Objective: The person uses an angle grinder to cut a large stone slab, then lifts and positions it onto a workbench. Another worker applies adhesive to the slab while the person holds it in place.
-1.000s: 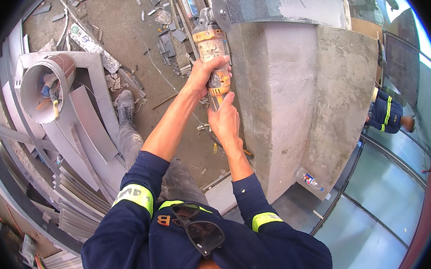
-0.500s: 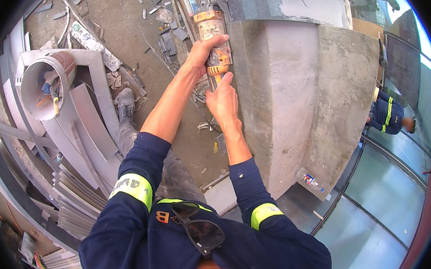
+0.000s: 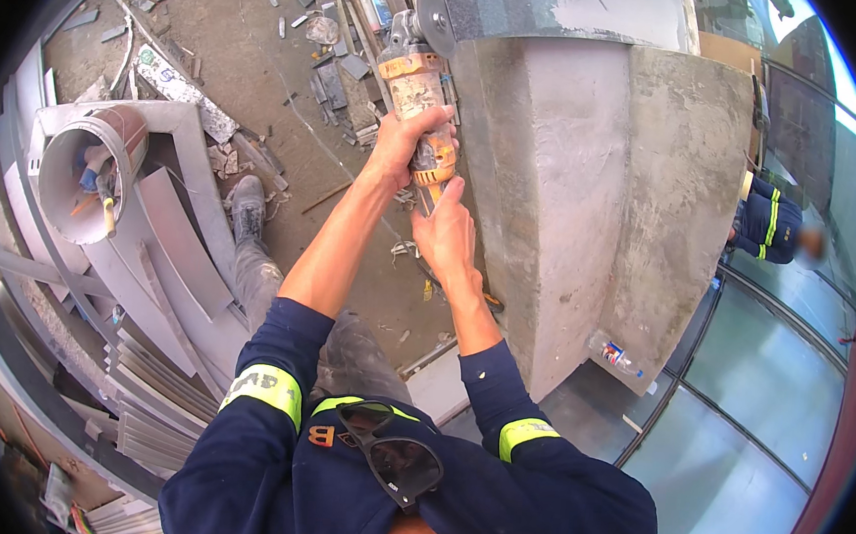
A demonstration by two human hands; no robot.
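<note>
The head view comes from the left one of two side-by-side fisheye cameras on the person's head, facing steeply down, upright and unmirrored; it is near the angle grinder (image 3: 418, 90), takes in the dark shirt (image 3: 531, 497) below the grinder, the bucket (image 3: 126, 133) to its left and glass panels (image 3: 730, 487) to its lower right

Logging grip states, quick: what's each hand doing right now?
Left hand: closed, holding the angle grinder around its body.
Right hand: closed around the grinder's rear.
</note>
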